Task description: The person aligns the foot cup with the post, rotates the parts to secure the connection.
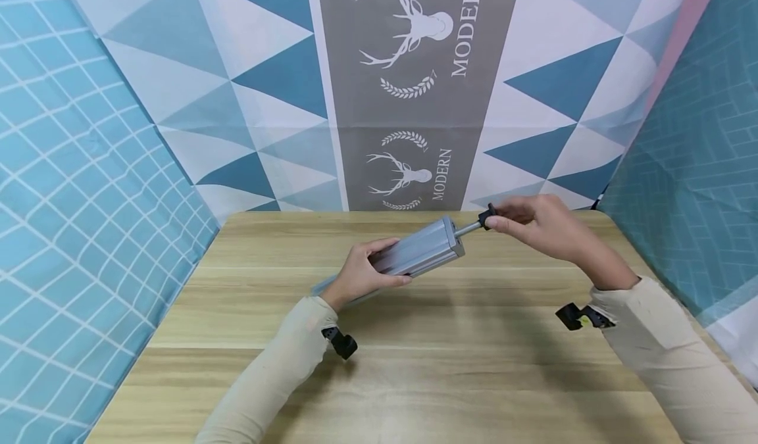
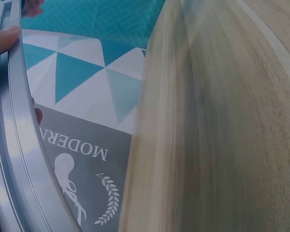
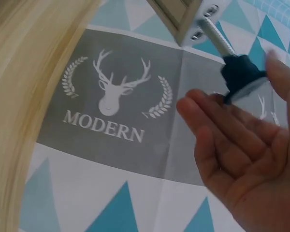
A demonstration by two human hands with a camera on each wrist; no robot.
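Note:
A silver aluminium profile (image 1: pixel 422 245) with grooved sides is held tilted over the table, its right end raised. My left hand (image 1: pixel 362 271) grips it around the middle, thumb on the near side. In the left wrist view the grooved profile (image 2: pixel 19 130) runs along the left edge. From its right end cap sticks out a threaded rod tipped with a black levelling foot (image 1: pixel 487 216). My right hand (image 1: pixel 537 225) pinches that foot between thumb and fingers. The right wrist view shows the foot (image 3: pixel 241 77) between the blurred thumb and the curled fingers (image 3: pixel 217 116).
Beneath both hands lies a light wood-grain table (image 1: pixel 414 378). A patterned cloth with deer heads (image 1: pixel 408 102) hangs behind its back edge. Blue sheets (image 1: pixel 77 187) hang at the left and right sides. Each wrist wears a small black camera (image 1: pixel 340 343).

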